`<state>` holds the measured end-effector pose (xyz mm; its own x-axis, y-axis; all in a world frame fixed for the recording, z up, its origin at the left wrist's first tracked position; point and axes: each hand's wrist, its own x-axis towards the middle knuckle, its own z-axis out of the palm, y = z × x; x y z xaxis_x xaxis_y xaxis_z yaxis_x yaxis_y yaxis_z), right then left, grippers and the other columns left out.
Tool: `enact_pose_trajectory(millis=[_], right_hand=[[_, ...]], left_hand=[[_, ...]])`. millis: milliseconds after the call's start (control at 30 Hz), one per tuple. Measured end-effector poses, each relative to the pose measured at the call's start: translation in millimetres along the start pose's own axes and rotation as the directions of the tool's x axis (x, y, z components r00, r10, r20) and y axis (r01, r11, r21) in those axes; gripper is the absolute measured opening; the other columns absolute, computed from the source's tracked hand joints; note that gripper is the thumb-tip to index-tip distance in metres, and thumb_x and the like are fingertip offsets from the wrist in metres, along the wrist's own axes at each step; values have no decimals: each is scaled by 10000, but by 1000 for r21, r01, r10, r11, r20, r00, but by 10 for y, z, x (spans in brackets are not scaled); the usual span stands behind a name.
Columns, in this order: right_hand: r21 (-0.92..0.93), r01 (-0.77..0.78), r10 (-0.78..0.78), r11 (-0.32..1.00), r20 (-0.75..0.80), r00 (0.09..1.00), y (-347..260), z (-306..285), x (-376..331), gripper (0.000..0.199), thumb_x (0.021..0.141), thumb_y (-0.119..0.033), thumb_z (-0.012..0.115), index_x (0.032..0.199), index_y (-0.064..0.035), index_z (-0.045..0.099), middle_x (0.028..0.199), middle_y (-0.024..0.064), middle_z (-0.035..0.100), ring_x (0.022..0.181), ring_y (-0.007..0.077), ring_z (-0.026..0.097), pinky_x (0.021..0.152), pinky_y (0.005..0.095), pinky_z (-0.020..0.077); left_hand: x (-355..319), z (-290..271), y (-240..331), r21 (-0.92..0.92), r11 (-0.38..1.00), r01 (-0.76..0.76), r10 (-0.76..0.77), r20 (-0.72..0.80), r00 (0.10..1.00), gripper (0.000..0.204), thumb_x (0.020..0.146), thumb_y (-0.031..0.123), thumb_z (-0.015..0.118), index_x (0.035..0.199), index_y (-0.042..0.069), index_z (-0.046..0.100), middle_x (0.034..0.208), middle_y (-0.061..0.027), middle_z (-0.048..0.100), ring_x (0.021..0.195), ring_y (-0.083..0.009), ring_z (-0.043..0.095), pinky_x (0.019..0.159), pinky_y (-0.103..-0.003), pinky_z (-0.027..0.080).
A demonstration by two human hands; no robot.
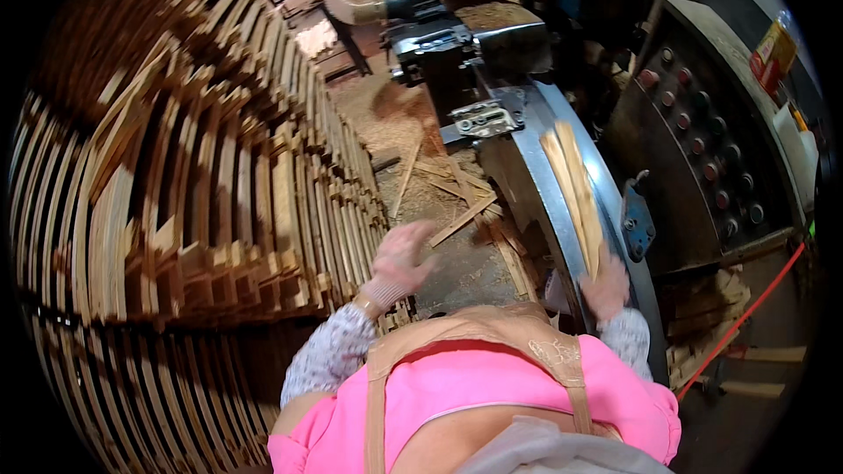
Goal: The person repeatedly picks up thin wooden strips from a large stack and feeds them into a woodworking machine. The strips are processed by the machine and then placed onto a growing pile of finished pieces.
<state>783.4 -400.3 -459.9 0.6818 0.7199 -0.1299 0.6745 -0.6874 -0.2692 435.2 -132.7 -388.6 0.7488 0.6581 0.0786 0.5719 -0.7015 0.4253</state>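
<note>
Ahead of right hand [606,290], wooden strips [580,186]

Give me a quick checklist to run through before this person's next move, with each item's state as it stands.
1. Wood strips lying lengthwise on the metal bed: ok.
2. Right hand at the strips' near end: ok.
3. Right hand's grip firm: cannot tell, the fingers are blurred.
4. Left hand apart from the metal bed: ok, open and off to the left.
5. Floor free of loose pieces: not ok, wooden offcuts lie there.
6. Machine stopped: cannot tell.
</note>
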Motion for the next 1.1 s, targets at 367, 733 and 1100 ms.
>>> enact_pose_trajectory(millis=[367,733,1100], right_hand=[[64,139,-76,988,-584,808,-319,436,1555,595,913,-220,715,1477,-142,543,1300,182,662,1134,411,635,985,503,517],[114,181,-116,977,-426,897,-551,674,1917,624,864,-231,748,1456,-165,560,1294,158,662,1170,401,632,1003,516,517],[-215,321,-385,922,-432,816,324,509,668,357,875,-273,723,1196,-117,710,1284,49,689,1250,336,555,1077,485,439]], left_hand=[[-230,-441,-783,-524,837,156,-424,-441,791,614,944,216,744,1461,-37,529,1369,-229,643,1272,-308,629,1117,-411,506],[624,-3115,-451,-630,315,-710,-740,-631,232,758,856,726,737,1214,89,534,1060,-148,604,968,-287,626,976,-498,540],[370,-3960,-1224,-648,762,-13,-644,-759,101,860,692,-177,756,1476,87,522,1373,-184,621,1177,-326,651,1067,-354,517]])
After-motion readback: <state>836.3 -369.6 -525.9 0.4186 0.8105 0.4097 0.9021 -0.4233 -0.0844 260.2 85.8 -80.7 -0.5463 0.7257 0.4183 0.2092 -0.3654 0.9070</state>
